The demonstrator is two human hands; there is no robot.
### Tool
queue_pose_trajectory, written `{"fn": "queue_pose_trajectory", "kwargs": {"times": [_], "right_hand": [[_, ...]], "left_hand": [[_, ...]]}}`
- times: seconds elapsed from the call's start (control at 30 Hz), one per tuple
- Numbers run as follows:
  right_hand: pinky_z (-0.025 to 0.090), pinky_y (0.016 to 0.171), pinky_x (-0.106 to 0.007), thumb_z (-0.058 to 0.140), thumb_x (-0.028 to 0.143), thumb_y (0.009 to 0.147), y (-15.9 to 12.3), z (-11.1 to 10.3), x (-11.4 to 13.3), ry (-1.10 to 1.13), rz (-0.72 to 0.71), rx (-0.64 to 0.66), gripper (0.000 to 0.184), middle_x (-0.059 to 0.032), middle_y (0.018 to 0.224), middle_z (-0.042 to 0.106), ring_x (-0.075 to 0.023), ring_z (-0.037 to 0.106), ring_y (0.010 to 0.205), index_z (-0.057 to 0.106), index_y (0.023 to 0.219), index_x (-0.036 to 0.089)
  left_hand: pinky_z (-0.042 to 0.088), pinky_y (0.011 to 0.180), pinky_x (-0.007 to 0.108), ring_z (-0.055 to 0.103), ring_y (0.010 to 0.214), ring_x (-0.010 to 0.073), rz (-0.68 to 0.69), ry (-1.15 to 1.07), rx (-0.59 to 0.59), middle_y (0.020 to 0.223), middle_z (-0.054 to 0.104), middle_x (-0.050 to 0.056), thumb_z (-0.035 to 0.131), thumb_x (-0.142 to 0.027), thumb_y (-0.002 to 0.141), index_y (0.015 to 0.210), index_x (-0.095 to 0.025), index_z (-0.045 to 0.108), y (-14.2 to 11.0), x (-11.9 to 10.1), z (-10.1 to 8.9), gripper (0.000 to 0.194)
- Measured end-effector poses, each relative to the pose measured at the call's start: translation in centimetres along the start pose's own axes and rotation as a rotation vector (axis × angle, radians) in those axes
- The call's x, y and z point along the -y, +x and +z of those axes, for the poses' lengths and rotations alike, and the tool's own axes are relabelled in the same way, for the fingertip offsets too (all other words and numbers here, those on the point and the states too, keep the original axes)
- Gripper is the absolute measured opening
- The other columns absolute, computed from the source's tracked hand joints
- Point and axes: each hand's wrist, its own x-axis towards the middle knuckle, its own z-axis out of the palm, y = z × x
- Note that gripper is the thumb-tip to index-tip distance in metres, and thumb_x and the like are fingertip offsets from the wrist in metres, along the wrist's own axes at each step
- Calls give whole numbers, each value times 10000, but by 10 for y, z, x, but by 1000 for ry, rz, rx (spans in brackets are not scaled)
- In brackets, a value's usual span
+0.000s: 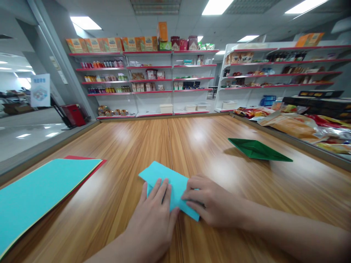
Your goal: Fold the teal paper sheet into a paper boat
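A folded sheet of light blue paper [175, 180] lies tilted on the wooden table in front of me. My left hand [155, 215] rests flat on its left part, fingers spread and pressing it down. At the paper's right end, my right hand [210, 199] has its fingers curled in and closed on the edge; the fingertips partly cover the fold there. Farther off to the right stands a folded dark green paper boat [257, 149], apart from both hands.
A stack of coloured paper sheets [46, 193], blue on top with red showing beneath, lies at the left. Bagged snacks [296, 126] and dark boxes sit beyond the table's right edge. Stocked shelves [148, 78] stand behind the table [131, 138].
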Motion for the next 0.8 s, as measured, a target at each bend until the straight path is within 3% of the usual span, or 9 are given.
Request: {"fn": "queue_pose_trajectory", "kwargs": {"times": [0.13,0.27,0.33,0.43,0.57,0.8], "right_hand": [[444,760,-297,533,149,848,3,-4,20,176,-181,71,139,-83,828,672,-172,578,814,670,830,140],[454,815,-305,548,103,805,4,-2,19,430,-282,13,162,-59,785,708,-154,601,785,690,869,147],[468,754,-300,568,119,787,3,-2,11,511,-186,-77,157,-55,760,700,-153,597,754,701,860,157],[475,685,-285,597,173,796,0,-2,-1,549,88,-202,104,-53,772,677,-153,596,741,690,841,165],[461,587,-247,649,267,795,-4,3,-9,644,400,-118,122,-34,740,671,-143,619,667,592,784,159],[392,497,-218,662,296,771,-5,10,-7,660,482,-115,203,-6,650,629,-127,584,584,518,698,173]], "left_hand": [[183,1093,627,94,1403,339,-22,-78,40,1532,150,124,189,-403,988,1452,-112,284,8,15,1,556],[146,1106,604,30,1402,333,59,-102,79,1533,118,140,209,-455,980,1463,-116,249,7,21,-8,591],[143,1121,566,34,1407,303,164,-149,136,1536,132,115,242,-466,976,1477,-162,203,5,21,-17,588],[138,1117,569,43,1408,286,296,-224,221,1546,76,64,359,-488,949,1482,-293,138,1,23,-30,609],[154,1089,610,-8,1388,336,298,-255,246,1531,-27,86,442,-519,913,1460,-360,198,2,29,-36,620],[136,1056,674,31,1373,368,388,-310,314,1523,106,84,578,-508,850,1410,-375,330,2,35,-49,626]]}}
